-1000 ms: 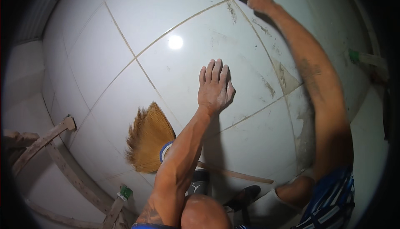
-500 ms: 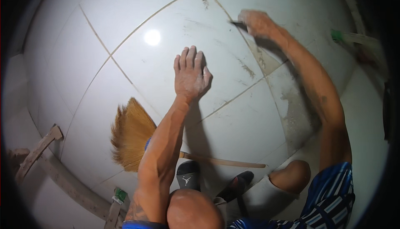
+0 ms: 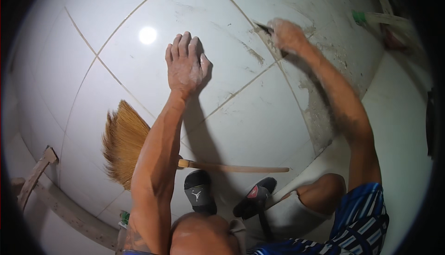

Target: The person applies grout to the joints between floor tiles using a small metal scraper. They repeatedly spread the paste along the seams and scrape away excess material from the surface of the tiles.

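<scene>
My left hand lies flat on a white floor tile, fingers stretched out and dusted with pale powder. My right hand is closed around a thin dark tool with a pointed end; motion blurs the hand, and the fingers hide most of the tool. Its tip is at the tile joint, close to where two joints cross. Grey mortar residue covers a strip along the right side, and loose crumbs are scattered on the tile between my hands.
A straw broom lies beyond my left forearm, its wooden handle stretching in front of my sandals. Wooden pieces with green wrapping stand at the right. More wooden legs are at the lower left, and a pale wall borders the right.
The view has shifted, so the floor appears farther left and up. My right hand has come nearer to me along the joint with the dark tool. The left hand stays flat on the tile.
</scene>
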`<action>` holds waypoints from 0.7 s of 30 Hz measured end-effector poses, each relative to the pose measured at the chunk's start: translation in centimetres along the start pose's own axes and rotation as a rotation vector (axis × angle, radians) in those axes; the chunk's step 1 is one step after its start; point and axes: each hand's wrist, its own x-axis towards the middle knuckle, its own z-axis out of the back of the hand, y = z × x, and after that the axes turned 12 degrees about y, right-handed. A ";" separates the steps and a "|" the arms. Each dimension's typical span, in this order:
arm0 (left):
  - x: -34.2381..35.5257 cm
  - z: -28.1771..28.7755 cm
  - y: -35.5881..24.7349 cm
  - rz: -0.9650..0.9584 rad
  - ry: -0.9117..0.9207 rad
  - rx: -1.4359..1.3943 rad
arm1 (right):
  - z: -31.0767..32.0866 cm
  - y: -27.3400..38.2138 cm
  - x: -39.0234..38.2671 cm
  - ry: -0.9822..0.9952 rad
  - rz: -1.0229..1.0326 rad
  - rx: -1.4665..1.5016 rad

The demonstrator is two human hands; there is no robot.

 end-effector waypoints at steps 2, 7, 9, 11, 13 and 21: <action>0.1 0.1 0.0 0.003 -0.010 0.018 | -3.5 0.0 -2.2 -0.017 -0.111 -0.002; 0.3 -0.2 -0.9 -0.006 -0.017 0.000 | -8.8 -0.4 -8.3 -0.515 0.039 -0.087; 0.3 -0.2 -0.8 -0.005 -0.015 0.010 | -9.2 -0.5 -8.6 -0.501 -0.028 -0.079; -0.1 0.1 -0.1 -0.008 -0.032 0.046 | -8.3 0.1 -7.6 -0.287 -0.155 0.270; -0.5 0.5 0.9 0.009 -0.020 0.069 | -2.6 -0.4 -6.8 -0.096 -0.245 0.397; 0.3 0.2 -0.4 -0.010 -0.035 0.064 | 2.0 -6.7 1.2 -0.066 -0.055 0.099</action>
